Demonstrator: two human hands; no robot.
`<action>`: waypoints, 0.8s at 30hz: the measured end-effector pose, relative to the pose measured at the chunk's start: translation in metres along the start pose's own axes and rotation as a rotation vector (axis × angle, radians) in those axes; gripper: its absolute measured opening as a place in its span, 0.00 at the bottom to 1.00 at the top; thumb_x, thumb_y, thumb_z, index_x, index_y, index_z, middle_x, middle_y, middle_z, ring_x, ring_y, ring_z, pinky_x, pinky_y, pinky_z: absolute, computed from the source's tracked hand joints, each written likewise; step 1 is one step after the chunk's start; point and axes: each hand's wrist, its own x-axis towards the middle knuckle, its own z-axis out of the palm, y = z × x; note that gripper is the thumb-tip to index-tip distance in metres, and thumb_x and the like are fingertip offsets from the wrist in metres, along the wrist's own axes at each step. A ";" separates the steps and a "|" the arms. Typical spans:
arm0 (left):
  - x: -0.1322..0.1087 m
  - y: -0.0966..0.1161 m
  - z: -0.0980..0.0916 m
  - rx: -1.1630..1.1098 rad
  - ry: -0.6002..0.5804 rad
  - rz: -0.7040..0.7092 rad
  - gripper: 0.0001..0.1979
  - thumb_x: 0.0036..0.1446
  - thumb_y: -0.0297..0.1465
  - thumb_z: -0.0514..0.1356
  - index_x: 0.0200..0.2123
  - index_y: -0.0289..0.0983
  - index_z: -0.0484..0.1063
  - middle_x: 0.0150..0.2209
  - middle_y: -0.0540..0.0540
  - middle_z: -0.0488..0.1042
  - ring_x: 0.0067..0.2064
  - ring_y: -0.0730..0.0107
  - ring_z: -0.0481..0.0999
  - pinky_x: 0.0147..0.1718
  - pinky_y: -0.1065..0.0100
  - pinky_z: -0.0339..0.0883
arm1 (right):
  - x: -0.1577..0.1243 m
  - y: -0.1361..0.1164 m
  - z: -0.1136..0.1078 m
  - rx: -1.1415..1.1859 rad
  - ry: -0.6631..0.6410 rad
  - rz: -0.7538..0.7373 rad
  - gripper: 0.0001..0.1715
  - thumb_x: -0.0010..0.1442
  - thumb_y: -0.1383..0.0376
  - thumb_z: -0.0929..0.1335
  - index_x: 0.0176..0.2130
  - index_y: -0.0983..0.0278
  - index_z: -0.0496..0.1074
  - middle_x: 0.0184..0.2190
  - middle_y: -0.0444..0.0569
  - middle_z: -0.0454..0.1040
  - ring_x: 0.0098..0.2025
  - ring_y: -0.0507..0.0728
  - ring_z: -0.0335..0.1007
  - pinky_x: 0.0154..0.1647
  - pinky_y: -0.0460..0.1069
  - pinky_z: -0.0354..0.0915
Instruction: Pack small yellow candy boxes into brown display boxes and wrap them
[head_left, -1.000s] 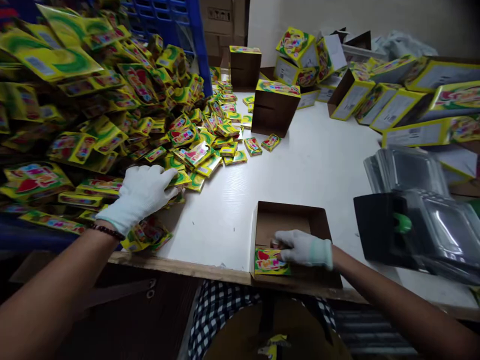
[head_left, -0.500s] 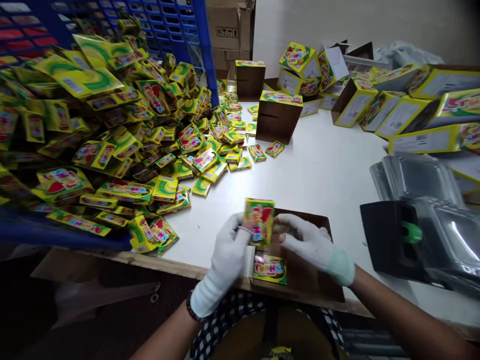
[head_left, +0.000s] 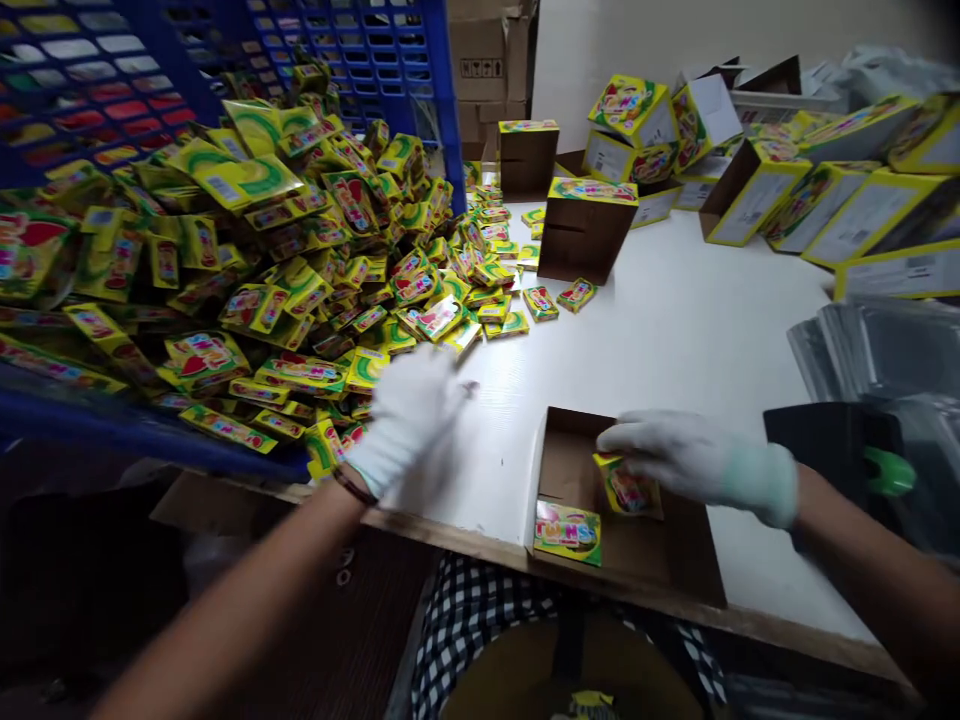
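Note:
My right hand [head_left: 679,455], in a white glove, grips a small yellow-green box [head_left: 628,487] by its upper edge. That box hangs tilted inside an open brown carton [head_left: 679,550] at the table's front edge. Flat in the carton's near left corner lies another small box [head_left: 568,532] marked "TWINS". My gloved left hand [head_left: 416,405] is at the front of a big heap of such boxes [head_left: 300,285]. It is blurred, its thumb apart from the fingers, and I see nothing in it.
A blue plastic crate [head_left: 448,110] stands around the heap at the left. Brown-sided display cartons [head_left: 589,235] stand at the back, and more yellow cartons [head_left: 855,215] are piled at the back right. Clear plastic trays [head_left: 885,350] and a black holder with a green part [head_left: 889,470] lie at the right.
My left hand has let go of the small box and moved left to the heap. My right hand has taken that box and lowered it into the carton. The view has shifted slightly left.

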 end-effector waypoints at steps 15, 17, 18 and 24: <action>0.010 -0.057 -0.002 -0.068 0.001 -0.170 0.26 0.55 0.41 0.58 0.54 0.34 0.67 0.53 0.35 0.74 0.54 0.44 0.72 0.52 0.44 0.65 | 0.014 0.028 0.081 0.022 -0.098 0.266 0.18 0.61 0.66 0.67 0.52 0.64 0.72 0.44 0.52 0.72 0.44 0.58 0.70 0.47 0.52 0.66; -0.003 -0.034 0.005 -0.669 -0.014 -0.250 0.24 0.56 0.42 0.56 0.53 0.36 0.69 0.55 0.38 0.73 0.55 0.49 0.72 0.55 0.47 0.66 | 0.014 0.029 0.088 0.042 -0.089 0.240 0.18 0.60 0.70 0.66 0.50 0.64 0.73 0.43 0.52 0.71 0.43 0.57 0.70 0.47 0.51 0.67; -0.010 -0.022 0.010 -0.965 -0.073 -0.302 0.23 0.58 0.43 0.54 0.52 0.36 0.70 0.54 0.38 0.74 0.54 0.50 0.74 0.53 0.48 0.68 | 0.014 0.029 0.090 0.056 -0.090 0.221 0.18 0.60 0.70 0.66 0.49 0.64 0.74 0.43 0.52 0.72 0.43 0.58 0.71 0.48 0.52 0.68; -0.036 0.048 0.024 -1.646 -0.532 -0.337 0.23 0.60 0.44 0.55 0.49 0.33 0.71 0.43 0.37 0.79 0.40 0.56 0.80 0.39 0.55 0.75 | 0.010 0.010 0.054 0.228 0.323 0.109 0.24 0.64 0.63 0.64 0.59 0.64 0.67 0.54 0.56 0.72 0.54 0.61 0.70 0.58 0.57 0.66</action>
